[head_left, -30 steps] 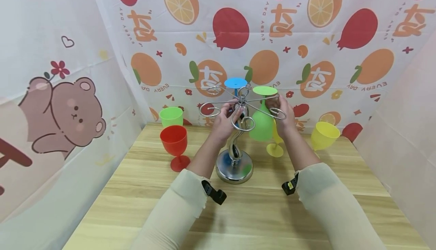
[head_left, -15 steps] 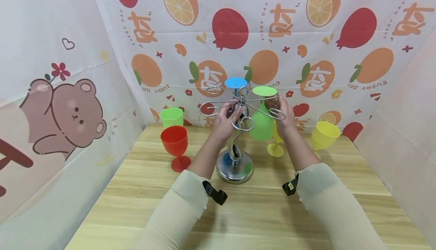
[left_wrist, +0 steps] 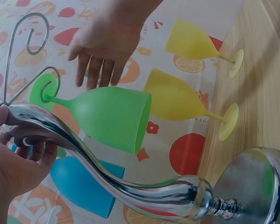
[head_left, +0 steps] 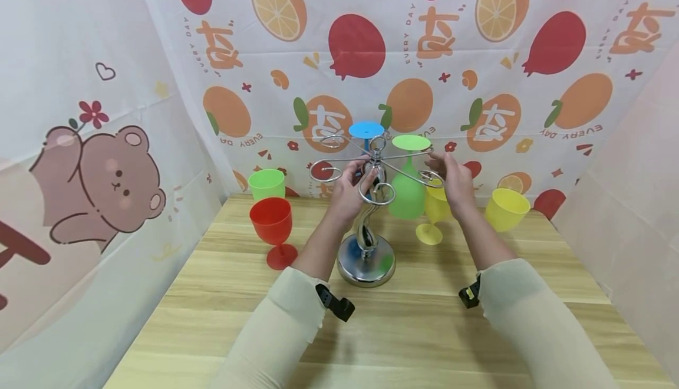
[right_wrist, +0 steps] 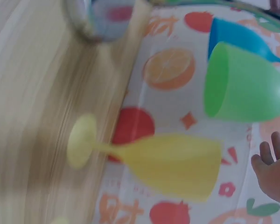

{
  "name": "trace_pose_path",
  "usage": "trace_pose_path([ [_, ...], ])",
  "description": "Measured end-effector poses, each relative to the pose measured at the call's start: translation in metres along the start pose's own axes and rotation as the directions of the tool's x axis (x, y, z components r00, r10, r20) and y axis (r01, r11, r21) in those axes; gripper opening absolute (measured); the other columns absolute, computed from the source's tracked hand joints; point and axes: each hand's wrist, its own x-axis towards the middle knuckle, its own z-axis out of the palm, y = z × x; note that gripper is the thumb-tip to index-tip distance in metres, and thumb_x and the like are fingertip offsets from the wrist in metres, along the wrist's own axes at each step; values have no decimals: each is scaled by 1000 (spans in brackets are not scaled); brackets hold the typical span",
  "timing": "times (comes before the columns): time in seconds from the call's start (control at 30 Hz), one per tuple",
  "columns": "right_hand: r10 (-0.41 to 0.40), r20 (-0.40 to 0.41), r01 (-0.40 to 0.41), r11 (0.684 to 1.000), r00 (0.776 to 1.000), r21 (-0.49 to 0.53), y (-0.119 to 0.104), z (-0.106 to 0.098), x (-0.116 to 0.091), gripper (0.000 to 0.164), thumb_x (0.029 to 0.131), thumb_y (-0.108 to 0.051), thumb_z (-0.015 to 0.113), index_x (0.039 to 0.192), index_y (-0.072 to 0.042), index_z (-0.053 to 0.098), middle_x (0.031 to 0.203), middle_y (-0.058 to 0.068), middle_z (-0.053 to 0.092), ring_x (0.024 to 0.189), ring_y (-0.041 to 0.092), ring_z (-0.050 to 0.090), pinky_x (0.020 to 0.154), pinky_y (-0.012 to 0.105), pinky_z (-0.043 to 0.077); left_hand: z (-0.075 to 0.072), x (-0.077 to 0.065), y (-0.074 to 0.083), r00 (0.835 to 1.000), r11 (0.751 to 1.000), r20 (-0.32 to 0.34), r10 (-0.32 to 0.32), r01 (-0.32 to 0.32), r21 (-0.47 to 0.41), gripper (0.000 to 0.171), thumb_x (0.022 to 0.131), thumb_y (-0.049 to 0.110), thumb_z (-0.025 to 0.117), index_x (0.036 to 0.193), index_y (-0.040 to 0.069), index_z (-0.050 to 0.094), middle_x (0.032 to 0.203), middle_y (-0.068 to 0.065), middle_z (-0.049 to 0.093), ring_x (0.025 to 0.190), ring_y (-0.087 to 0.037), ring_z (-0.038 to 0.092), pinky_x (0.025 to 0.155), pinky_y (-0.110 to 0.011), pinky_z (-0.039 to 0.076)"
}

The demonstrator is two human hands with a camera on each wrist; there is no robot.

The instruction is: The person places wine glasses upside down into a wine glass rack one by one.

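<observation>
The left hand [head_left: 347, 191] grips the metal rack [head_left: 366, 224]; the right hand [head_left: 453, 180], fingers spread, has let go of the hanging green goblet [head_left: 407, 191].

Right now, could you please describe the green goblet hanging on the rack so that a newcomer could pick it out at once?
Start at the chrome rack in the middle of the wooden table, whose stem the left hand grips. On its right side, beside the open right hand, the hanging green goblet dangles bowl down by its foot. The other green goblet stands upright at the table's back left, and the blue goblet hangs behind.
</observation>
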Motion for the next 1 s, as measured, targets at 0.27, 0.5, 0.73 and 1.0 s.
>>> trace_pose_path([
  [0.27,-205,51,202,836,977,-510,22,-40,-1,57,105,-48,32,139,-9,55,141,14,56,136,36,43,115,53,30,-2,3,-4,1000,1000,-5,10,-10,-16,41,98,20,61,136,8,52,135,-12,54,129,-24,53,107,-40,45],
  [0.5,-264,172,292,537,949,-791,53,-86,7,57,105,-43,35,139,0,51,145,23,48,140,41,34,121,51,16,0,3,-5,1000,1000,7,12,-12,-19,41,98,22,62,135,8,52,134,-11,55,129,-23,53,107,-38,45],
  [0.73,6,152,137,407,988,-903,72,-117,1,76,102,-60,19,148,-4,41,151,26,36,141,45,26,116,63,15,2,3,-6,1000,1000,12,9,-9,-18,42,98,21,62,135,6,52,135,-12,55,127,-23,53,108,-37,45],
  [1.0,129,149,82,423,980,-902,83,-133,0,81,99,-64,27,149,-1,36,148,30,31,138,50,23,108,71,20,-1,4,-4,1000,1000,10,14,-13,-27,40,98,20,61,135,6,52,134,-12,55,127,-24,54,108,-39,45],
])
